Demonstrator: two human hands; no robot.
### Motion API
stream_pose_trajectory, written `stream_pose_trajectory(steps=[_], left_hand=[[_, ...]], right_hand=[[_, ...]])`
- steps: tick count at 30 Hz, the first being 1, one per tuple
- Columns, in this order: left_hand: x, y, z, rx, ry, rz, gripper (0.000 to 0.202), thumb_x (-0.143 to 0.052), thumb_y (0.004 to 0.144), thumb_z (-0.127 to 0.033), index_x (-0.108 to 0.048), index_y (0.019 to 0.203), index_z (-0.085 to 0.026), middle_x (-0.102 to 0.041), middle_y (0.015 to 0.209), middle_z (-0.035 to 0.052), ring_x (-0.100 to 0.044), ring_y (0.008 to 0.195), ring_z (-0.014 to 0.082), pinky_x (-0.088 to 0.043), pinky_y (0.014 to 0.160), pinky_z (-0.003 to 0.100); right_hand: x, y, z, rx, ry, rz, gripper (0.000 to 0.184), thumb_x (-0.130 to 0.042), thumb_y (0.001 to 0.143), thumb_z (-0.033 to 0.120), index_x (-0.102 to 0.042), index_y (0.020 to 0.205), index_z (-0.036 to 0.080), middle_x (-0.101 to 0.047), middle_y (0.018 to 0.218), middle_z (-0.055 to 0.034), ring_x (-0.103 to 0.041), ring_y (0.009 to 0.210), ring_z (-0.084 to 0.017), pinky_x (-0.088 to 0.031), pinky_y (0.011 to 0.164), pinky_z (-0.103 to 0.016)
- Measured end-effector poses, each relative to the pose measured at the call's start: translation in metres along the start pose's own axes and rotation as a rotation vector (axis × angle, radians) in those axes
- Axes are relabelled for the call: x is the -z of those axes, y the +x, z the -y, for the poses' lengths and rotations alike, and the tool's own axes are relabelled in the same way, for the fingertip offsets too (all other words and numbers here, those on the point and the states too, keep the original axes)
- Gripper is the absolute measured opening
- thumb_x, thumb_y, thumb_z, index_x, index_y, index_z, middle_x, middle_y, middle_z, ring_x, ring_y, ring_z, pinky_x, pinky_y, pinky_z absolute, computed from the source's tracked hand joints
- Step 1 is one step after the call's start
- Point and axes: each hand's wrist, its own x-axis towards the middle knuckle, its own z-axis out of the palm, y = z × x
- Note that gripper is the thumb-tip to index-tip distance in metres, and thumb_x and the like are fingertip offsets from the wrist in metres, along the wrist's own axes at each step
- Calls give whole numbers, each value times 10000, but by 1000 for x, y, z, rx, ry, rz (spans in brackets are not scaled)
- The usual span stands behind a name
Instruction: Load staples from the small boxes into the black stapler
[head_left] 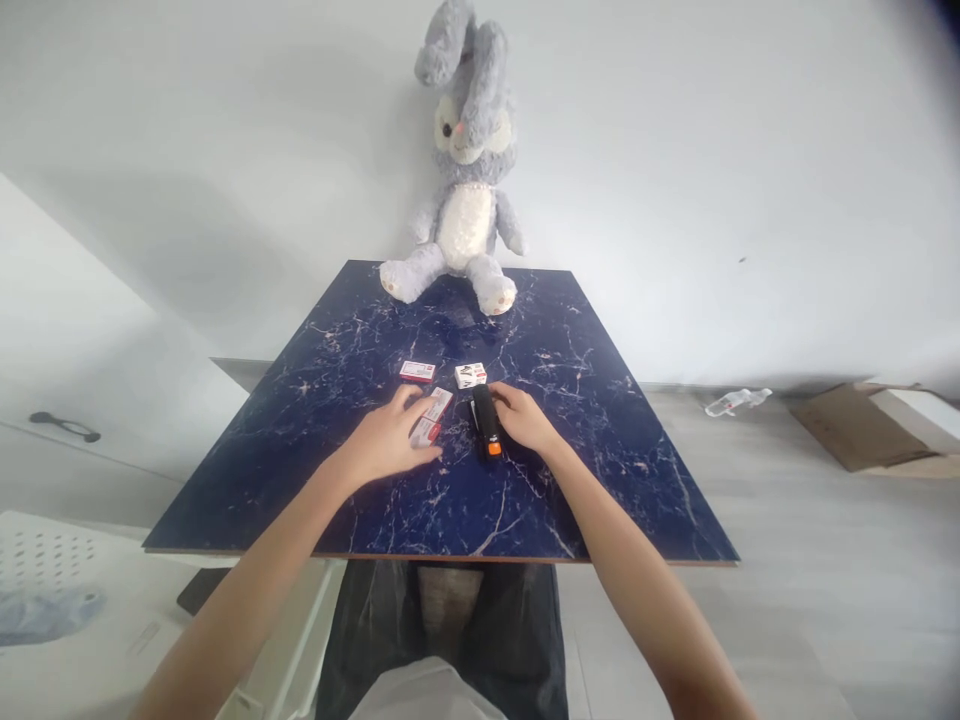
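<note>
While our left hand (pixel 390 440) closes loosely around a red and white box (pixel 433 415), our right hand (pixel 525 418) lies against the black stapler (pixel 486 422); we cannot tell if it grips. Just beyond the left hand lies a second box (pixel 417 371), beyond the stapler a third box (pixel 470 375); all closed, contents hidden.

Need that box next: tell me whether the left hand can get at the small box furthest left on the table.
Probably yes: the left hand lies just short of that box, with only bare table between.

plush rabbit (pixel 466 180) | blue marble table (pixel 600 420) | plastic bottle (pixel 736 401) | cardboard box (pixel 855 425)
</note>
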Motion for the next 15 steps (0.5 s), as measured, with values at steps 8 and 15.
stream_pose_trajectory(steps=[8, 15], left_hand=[[12, -4, -15, 16, -33, -110, 344, -629, 885, -295, -644, 1229, -288, -581, 1388, 83, -707, 1065, 292, -570, 914, 401], [24, 59, 16, -51, -147, 207, 662, -788, 765, -580, -610, 1334, -292, -404, 1615, 149, -679, 1163, 347, -584, 874, 433]], right_hand=[[2, 1, 0, 13, -27, 42, 381, -397, 871, 146, -719, 1056, 227, -748, 959, -1, -654, 823, -179, -477, 808, -295], [5, 1, 3, 33, -14, 49, 397, -403, 867, 123, -714, 1085, 238, -750, 992, -11, -669, 871, -191, -477, 842, -308]])
